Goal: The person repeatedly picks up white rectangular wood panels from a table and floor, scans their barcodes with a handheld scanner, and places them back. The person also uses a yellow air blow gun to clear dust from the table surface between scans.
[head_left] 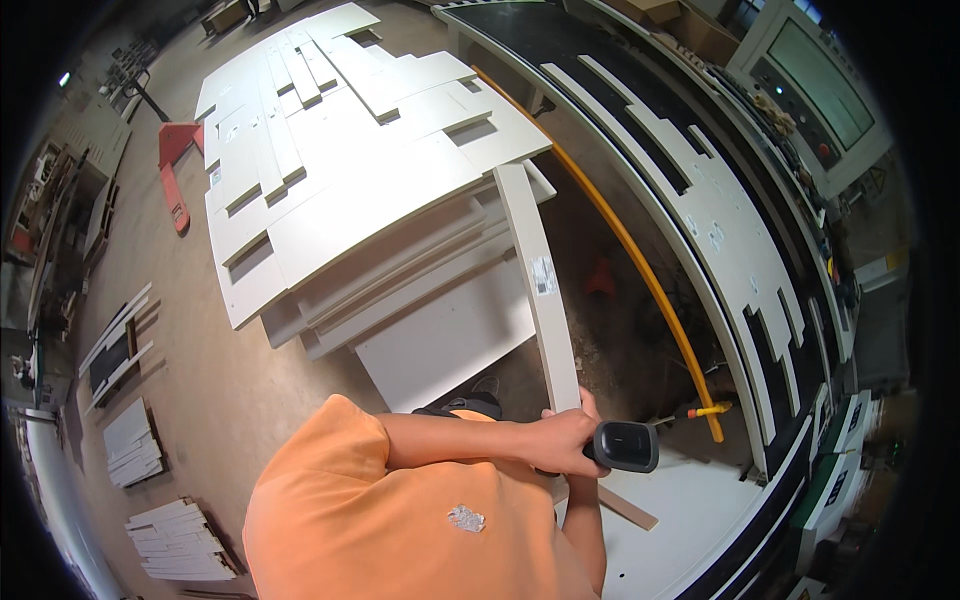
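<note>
My left forearm crosses in front of my orange shirt, and my left hand [562,442] is closed on a black hand-held device [626,447] with a rounded end. What the device is, I cannot make out. Beneath it, mostly hidden, my right hand [589,405] shows fingers around the near end of a long, narrow white board [535,265]. A printed label is stuck on that board. It stretches away from me, its far end at the corner of a tall stack of white panels [370,185].
A yellow-orange bar [640,250] curves between the stack and a long black-topped machine bed [690,180] bearing white strips. A control screen [820,85] stands far right. A white surface [690,505] lies near right. Red pallet-truck parts [175,180] and board piles [180,540] are left.
</note>
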The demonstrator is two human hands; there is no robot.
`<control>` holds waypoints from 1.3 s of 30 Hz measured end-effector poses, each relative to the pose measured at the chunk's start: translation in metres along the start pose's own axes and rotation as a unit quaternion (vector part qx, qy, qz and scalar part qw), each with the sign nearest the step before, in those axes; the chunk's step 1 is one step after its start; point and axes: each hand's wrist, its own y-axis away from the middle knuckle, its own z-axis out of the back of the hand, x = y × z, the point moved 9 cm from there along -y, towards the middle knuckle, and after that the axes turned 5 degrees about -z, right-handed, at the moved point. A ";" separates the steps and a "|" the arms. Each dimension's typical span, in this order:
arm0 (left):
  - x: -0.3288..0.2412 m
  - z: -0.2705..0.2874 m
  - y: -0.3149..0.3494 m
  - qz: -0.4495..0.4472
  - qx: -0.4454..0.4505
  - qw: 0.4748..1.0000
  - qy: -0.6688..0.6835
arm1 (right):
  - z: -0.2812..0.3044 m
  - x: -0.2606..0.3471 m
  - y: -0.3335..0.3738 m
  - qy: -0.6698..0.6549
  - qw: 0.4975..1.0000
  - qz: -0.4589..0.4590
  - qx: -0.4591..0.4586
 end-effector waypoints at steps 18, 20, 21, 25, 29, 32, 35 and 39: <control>-0.004 0.140 0.031 0.059 -0.422 0.901 0.084 | -0.174 0.076 -0.283 -0.196 0.931 -0.022 0.309; 0.016 0.138 0.030 0.122 -0.402 0.905 0.074 | -0.159 0.028 -0.255 -0.202 0.911 -0.075 0.350; 0.020 0.141 0.027 0.104 -0.415 0.902 0.060 | -0.149 0.005 -0.238 -0.172 0.911 -0.093 0.363; 0.076 0.166 0.001 0.164 -0.462 0.872 0.015 | -0.076 -0.055 -0.149 0.100 0.835 -0.050 0.538; 0.140 0.178 -0.067 0.368 -0.327 0.841 -0.222 | 0.031 0.019 -0.122 -0.004 0.852 0.154 0.500; 0.166 0.115 -0.162 0.346 -0.070 0.879 -0.319 | 0.089 0.082 -0.131 -0.056 0.874 0.305 0.375; 0.164 0.009 -0.253 0.217 0.121 0.904 -0.347 | 0.105 0.101 -0.132 -0.057 0.872 0.378 0.305; 0.156 -0.123 -0.297 0.065 0.334 0.858 -0.386 | 0.125 0.062 -0.132 -0.036 0.884 0.353 0.304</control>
